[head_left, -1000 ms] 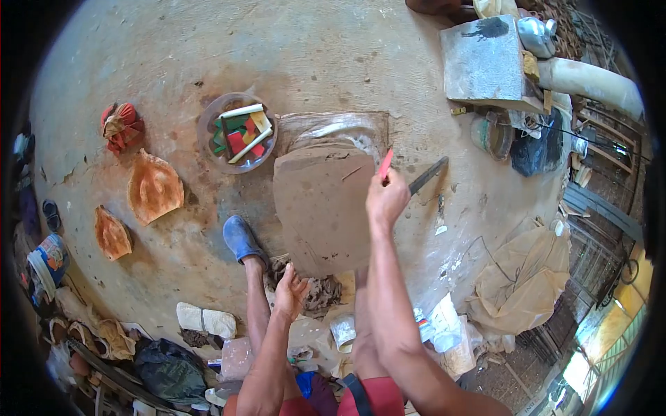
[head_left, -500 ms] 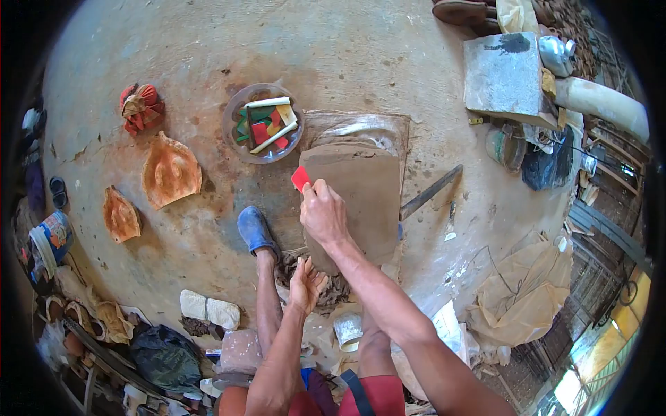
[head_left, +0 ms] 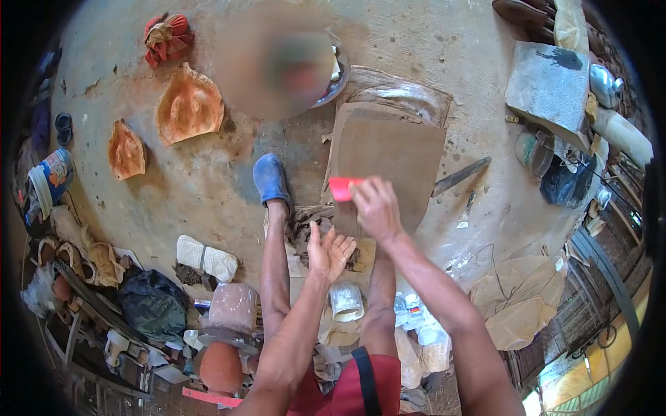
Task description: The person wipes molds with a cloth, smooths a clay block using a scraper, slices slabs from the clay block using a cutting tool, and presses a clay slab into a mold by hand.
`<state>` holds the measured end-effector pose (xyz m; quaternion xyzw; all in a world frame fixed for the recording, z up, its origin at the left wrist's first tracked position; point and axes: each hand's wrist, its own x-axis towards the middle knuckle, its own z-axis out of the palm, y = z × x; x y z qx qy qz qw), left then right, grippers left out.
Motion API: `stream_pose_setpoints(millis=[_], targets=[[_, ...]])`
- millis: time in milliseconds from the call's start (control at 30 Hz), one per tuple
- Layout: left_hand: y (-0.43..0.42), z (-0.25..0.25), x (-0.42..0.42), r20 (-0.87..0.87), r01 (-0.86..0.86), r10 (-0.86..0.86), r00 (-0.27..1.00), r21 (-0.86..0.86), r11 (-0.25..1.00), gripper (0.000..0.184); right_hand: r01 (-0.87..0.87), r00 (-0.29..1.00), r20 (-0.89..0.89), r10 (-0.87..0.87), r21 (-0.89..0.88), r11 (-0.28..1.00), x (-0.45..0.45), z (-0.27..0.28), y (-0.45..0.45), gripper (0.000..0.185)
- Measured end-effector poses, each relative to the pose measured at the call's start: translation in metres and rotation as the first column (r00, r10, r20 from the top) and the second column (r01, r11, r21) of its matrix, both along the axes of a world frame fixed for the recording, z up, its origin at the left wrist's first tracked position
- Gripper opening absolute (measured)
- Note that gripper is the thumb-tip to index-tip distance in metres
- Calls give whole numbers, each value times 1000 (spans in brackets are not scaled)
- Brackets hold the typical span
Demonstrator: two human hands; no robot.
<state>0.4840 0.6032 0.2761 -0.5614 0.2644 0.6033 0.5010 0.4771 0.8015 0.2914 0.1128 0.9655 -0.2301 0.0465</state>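
Note:
My right hand pinches a flat red scraper, held over the left part of a smooth brown clay slab. The slab lies on a cloth-covered board on the floor between my feet. My left hand is open, palm up and fingers spread, with nothing in it. It hovers near the slab's lower left corner, above a heap of dark clay scraps. A bowl beyond the slab is mostly hidden by a blurred patch.
Two orange molds and a red bundle lie to the left. My blue shoe is beside the slab. A dark bar rests at its right edge. A grey block stands back right; a white tub sits between my legs.
The view has shifted, so the floor things appear elsewhere. My right hand has drawn the red scraper back toward me from the slab's upper left edge. My left hand has spread its fingers more.

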Motion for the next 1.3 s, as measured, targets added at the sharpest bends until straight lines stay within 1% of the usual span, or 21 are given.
stream_pose_setpoints(millis=[100,200,233,300,333,433,467,500,600,633,667,767,867,900,1000,1033,1067,1133,1200,1233,1300], targets=[[-8,4,-2,74,-83,84,994,-21,996,96,-41,998,49,45,-76,996,55,8,-47,36],[-22,-8,7,-50,-141,162,986,288,947,108,-11,996,92,22,-115,993,90,12,-75,35],[-16,-2,6,-83,-110,134,988,240,965,116,-18,995,91,28,-111,994,87,12,-70,35],[-13,1,7,-71,-86,100,992,183,979,119,27,997,72,-20,-109,994,71,19,-53,33],[-13,3,9,-59,-53,60,996,119,992,122,93,996,23,-92,-40,995,49,24,-32,32],[-6,3,21,-30,-56,60,998,138,989,128,222,969,-141,-203,136,965,-14,8,50,32],[-4,0,26,-17,-55,58,998,164,985,130,205,972,-145,-183,155,967,-24,-3,75,32],[3,4,29,23,-87,85,996,116,989,131,190,975,-148,-165,171,967,-27,-11,87,33],[19,7,29,36,-153,150,988,126,980,131,116,992,-62,-108,155,981,2,-7,62,33],[15,3,36,-5,-161,165,986,194,968,128,111,994,-36,-107,112,987,24,-7,44,36],[16,4,36,-4,-152,156,988,199,968,128,97,995,-8,-97,95,991,46,-1,24,36],[21,10,29,43,-195,191,981,105,975,113,70,997,29,-69,-29,997,101,5,-24,36],[14,3,34,-1,-184,187,982,189,965,108,65,997,32,-63,-68,996,120,11,-41,35],[12,-1,37,-4,-186,191,982,220,958,118,65,993,107,-51,-129,990,125,12,-39,34],[17,7,35,-26,-105,109,994,148,984,128,136,991,5,-136,-44,990,89,26,-6,32],[14,3,41,-41,-117,126,991,187,975,135,177,982,-57,-177,-10,984,65,24,11,33],[14,6,44,-34,-118,126,991,177,977,135,224,968,-119,-220,22,974,39,18,30,34],[20,6,47,-3,-136,138,990,169,976,135,171,972,-177,-155,77,982,-7,2,61,37],[24,3,48,-8,-151,156,988,200,968,136,127,985,-122,-119,62,990,-3,-7,47,38],[27,6,44,15,-157,156,988,157,975,132,78,995,-69,-75,48,996,3,-12,39,38],[24,8,44,40,-158,154,987,113,981,129,17,998,-67,-16,18,1000,55,-5,2,38]])
